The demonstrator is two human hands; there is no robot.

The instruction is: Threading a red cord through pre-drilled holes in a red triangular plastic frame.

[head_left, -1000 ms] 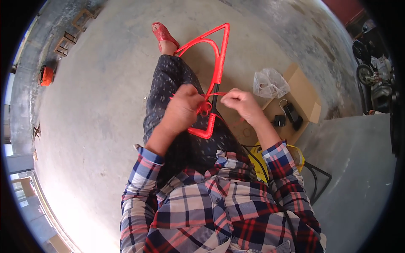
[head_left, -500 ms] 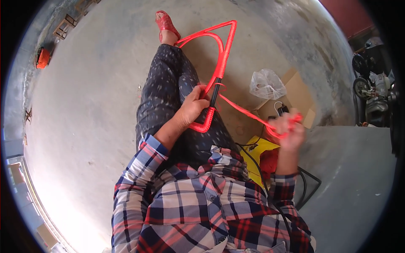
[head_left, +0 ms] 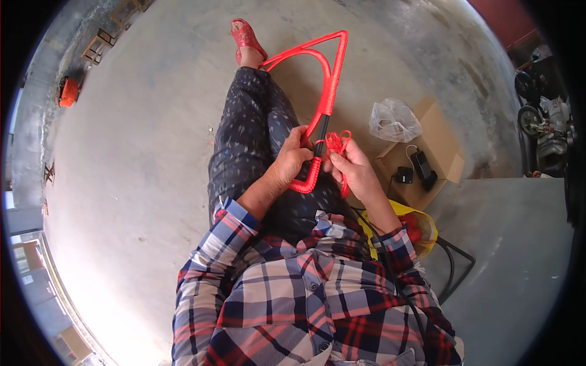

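An angular metal frame (head_left: 332, 85) wound with shiny red cord lies across my lap, its far end beside my foot in a red sandal (head_left: 246, 35). A short black section (head_left: 321, 137) of its side bar shows bare between the wound parts. My left hand (head_left: 288, 163) is closed around the frame beside that bare section. Close by on the right, my right hand (head_left: 359, 175) pinches a loose looped bundle of red cord (head_left: 337, 143), held against the bar. The fingertips of the right hand are partly hidden by the cord.
To the right, an open cardboard box (head_left: 444, 143) holds black charger-like devices (head_left: 420, 165), with a clear plastic bag (head_left: 395, 121) beside it. A yellow bag (head_left: 400, 210) with red material and a black bar frame (head_left: 461, 259) lie nearer me. Wooden stools (head_left: 97, 46) stand far left.
My right hand has come in from the far right to the bar, bringing the cord bundle. The stretched cord is now slack and gathered. My left hand keeps its hold on the frame.
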